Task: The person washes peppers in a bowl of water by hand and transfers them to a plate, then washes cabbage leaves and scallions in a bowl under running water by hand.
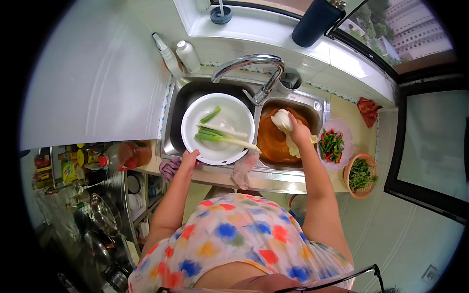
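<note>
My left hand (189,160) grips the near-left rim of a white enamel basin (190,115), which stands over the left sink bowl. Inside lie several lengths of green onion (229,140), with white stalks and green tops. Over the right sink bowl, my right hand (299,131) is closed around a pale, cabbage-like vegetable (282,120); its exact kind is unclear. Yellowish, leafy-looking pieces (293,147) hang below it. Under it is an orange-brown basin (267,141) set in the right bowl.
A chrome faucet (249,59) arches behind the basin. To the right stand a bowl of red and green chilies (332,146) and a basket of green leaves (361,175). A pink cloth (243,171) hangs over the sink's front edge. Bottles (188,56) stand at the back left.
</note>
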Tool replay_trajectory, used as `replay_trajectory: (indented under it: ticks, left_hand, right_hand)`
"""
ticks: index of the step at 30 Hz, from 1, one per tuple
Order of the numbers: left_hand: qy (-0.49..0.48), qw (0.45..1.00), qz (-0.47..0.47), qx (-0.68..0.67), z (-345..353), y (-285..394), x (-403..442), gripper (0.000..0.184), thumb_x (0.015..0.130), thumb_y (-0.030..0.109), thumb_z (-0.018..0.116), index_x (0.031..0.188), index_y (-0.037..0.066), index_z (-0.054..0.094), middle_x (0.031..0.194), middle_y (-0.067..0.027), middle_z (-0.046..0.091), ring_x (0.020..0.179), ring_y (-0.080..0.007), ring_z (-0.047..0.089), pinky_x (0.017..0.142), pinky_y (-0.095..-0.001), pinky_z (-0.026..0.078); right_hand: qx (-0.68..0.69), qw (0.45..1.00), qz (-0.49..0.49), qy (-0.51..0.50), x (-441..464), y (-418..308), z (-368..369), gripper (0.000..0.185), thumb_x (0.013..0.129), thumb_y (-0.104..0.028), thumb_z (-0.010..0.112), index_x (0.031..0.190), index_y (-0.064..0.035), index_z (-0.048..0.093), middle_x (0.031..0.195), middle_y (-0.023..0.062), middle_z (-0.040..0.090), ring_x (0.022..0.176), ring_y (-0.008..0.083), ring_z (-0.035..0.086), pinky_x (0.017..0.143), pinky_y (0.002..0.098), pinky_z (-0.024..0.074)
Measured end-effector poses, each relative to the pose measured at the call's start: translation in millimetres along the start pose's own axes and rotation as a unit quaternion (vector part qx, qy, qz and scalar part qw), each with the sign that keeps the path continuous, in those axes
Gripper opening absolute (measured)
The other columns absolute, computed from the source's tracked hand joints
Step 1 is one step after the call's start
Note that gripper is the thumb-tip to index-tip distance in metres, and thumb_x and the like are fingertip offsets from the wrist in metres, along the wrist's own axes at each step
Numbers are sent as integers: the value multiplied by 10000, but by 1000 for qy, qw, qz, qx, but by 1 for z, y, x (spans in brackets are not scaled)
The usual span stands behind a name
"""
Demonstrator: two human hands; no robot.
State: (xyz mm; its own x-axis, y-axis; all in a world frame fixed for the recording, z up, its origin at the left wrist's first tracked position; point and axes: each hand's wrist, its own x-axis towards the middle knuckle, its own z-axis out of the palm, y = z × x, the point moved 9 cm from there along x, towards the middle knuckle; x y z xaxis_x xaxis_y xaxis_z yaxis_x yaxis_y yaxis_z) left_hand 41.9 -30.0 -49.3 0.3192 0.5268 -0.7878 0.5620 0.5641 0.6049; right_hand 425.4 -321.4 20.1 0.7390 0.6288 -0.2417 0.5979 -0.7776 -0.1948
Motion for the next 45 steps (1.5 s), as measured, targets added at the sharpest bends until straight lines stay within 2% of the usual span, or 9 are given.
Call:
replay_trajectory:
  ticks: [7, 12, 17, 20, 21, 26, 33, 37, 45]
  left_hand:
    - [-11, 998, 20, 56, 7, 16, 7, 297, 730, 160, 596, 986, 12, 564, 789, -83, 617, 560, -141, 546, 416, -245, 410]
    - [-43, 998, 28, 30, 17, 20, 5, 258, 734, 159, 594, 927, -12, 588, 763, -83, 614, 551, -138, 543, 421, -250, 405]
    - [-58, 994, 84, 40, 15, 37, -5, 239, 714, 143, 601, 892, -15, 596, 689, -75, 602, 470, -140, 511, 390, -257, 385]
    - [-17, 995, 91, 21, 1, 23, 7, 225, 704, 129, 601, 875, -18, 596, 659, -70, 592, 434, -137, 490, 373, -258, 376]
    - [1, 997, 75, 35, -5, 19, 8, 246, 707, 124, 594, 904, -23, 588, 664, -71, 592, 438, -131, 490, 373, -254, 379]
    - [-21, 998, 5, -51, -10, -11, 23, 266, 718, 123, 571, 959, 11, 557, 687, -55, 571, 439, -97, 468, 309, -221, 318]
    - [24, 998, -33, -56, -20, -12, 16, 257, 729, 124, 567, 976, 67, 525, 720, -19, 544, 502, -103, 461, 363, -213, 337]
    - [31, 997, -35, -58, -21, -15, 18, 303, 719, 141, 581, 1009, 68, 533, 759, -29, 557, 490, -103, 454, 376, -211, 359]
    - [49, 998, -35, 0, -23, -1, 32, 324, 708, 135, 585, 1021, 70, 536, 742, -26, 571, 487, -97, 467, 386, -211, 364]
  right_hand:
    - [49, 990, -129, 40, -48, -118, -123, 787, 630, -19, 639, 1334, -241, 367, 1147, 94, 560, 924, 308, 603, 765, 399, 497]
    - [13, 969, -241, 55, -55, -238, -110, 780, 678, -14, 591, 1379, -213, 314, 1281, 167, 455, 1105, 338, 507, 843, 407, 471]
    - [-123, 952, -281, -8, -59, -307, -34, 852, 706, -302, 699, 1413, -199, 235, 1437, 138, 247, 1330, 345, 227, 1023, 569, 241]
    - [-5, 947, -321, -16, -64, -314, -31, 951, 663, -393, 735, 1425, -215, 195, 1471, 118, 168, 1358, 333, 156, 1032, 616, 162]
    - [37, 946, -318, 47, -65, -309, -45, 796, 689, -307, 720, 1365, -170, 325, 1398, 132, 315, 1299, 326, 291, 1027, 567, 225]
    - [234, 944, -149, 181, -38, -177, -52, 402, 706, -67, 627, 1093, -44, 522, 1100, 169, 534, 1033, 351, 504, 898, 419, 406]
    - [77, 981, 90, 154, -14, 31, 63, 321, 742, -21, 526, 1063, -31, 516, 1196, 188, 481, 1098, 376, 464, 923, 429, 399]
    - [9, 997, 64, 52, 8, 50, 93, 341, 740, -70, 570, 1080, -54, 552, 1349, 132, 355, 1272, 315, 302, 1049, 471, 254]
    - [-42, 997, 57, -44, 32, 51, 110, 274, 751, -141, 589, 1020, -127, 639, 1283, 123, 404, 1214, 309, 366, 1031, 502, 260]
